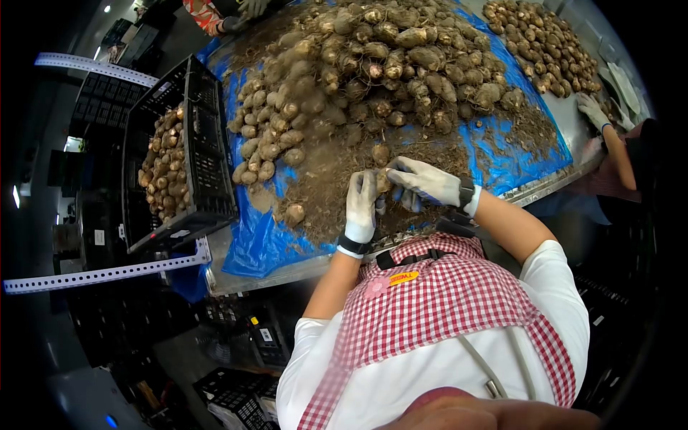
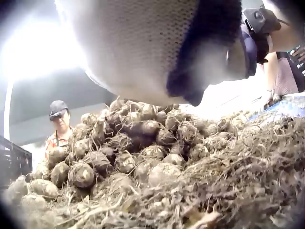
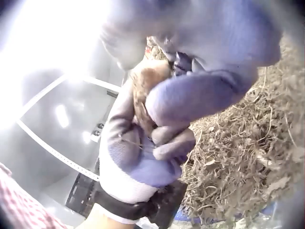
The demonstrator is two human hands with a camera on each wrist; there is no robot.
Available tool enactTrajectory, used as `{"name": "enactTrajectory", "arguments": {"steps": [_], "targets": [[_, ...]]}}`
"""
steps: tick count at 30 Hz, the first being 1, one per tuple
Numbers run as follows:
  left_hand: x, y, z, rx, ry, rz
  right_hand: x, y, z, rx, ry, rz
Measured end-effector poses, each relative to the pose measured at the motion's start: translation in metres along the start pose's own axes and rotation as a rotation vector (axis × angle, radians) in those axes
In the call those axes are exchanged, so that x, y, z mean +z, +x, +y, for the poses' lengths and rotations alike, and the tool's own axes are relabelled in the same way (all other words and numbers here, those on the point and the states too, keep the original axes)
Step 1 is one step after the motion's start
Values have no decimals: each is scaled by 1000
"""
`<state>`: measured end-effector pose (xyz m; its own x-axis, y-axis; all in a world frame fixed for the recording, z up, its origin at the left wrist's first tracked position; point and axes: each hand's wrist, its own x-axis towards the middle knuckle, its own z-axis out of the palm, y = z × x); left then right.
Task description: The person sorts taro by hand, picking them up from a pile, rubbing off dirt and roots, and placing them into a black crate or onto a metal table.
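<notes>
A brown root tuber (image 1: 385,180) is between the two gloved hands near the table's front edge. The left hand (image 1: 361,206) grips it from the left; in the right wrist view its fingers curl round the tuber (image 3: 147,83). From the right, the right hand (image 1: 428,182) pinches the same tuber, its blue-coated fingers (image 3: 195,98) bent against the surface. Much of the tuber is hidden by the gloves. Just beyond the hands lies another tuber (image 1: 380,153). A glove (image 2: 143,47) fills the top of the left wrist view, where the held tuber is not visible.
A large heap of rooty tubers (image 1: 387,61) covers the far table, with smoother ones (image 1: 269,136) at its left. Loose root debris (image 1: 330,193) lies on blue sheeting (image 1: 251,247). A black crate (image 1: 204,136) of tubers stands left. Other people work behind the heap and at right.
</notes>
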<state>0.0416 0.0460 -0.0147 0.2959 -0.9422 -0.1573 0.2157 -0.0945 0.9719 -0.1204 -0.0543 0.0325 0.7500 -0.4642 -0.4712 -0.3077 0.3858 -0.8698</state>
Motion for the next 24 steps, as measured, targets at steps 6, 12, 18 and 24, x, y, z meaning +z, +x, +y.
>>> {"name": "enactTrajectory", "arguments": {"steps": [6,12,18,24], "targets": [[-17,6,0,-673,-780,-254,3,2,9,-352,-271,139],[-6,9,20,-804,-585,-107,-4,11,8,-922,-1089,121],[7,20,25,352,575,101,30,29,31,-1121,-972,386],[-6,28,12,870,828,27,17,22,30,183,640,-474]]}}
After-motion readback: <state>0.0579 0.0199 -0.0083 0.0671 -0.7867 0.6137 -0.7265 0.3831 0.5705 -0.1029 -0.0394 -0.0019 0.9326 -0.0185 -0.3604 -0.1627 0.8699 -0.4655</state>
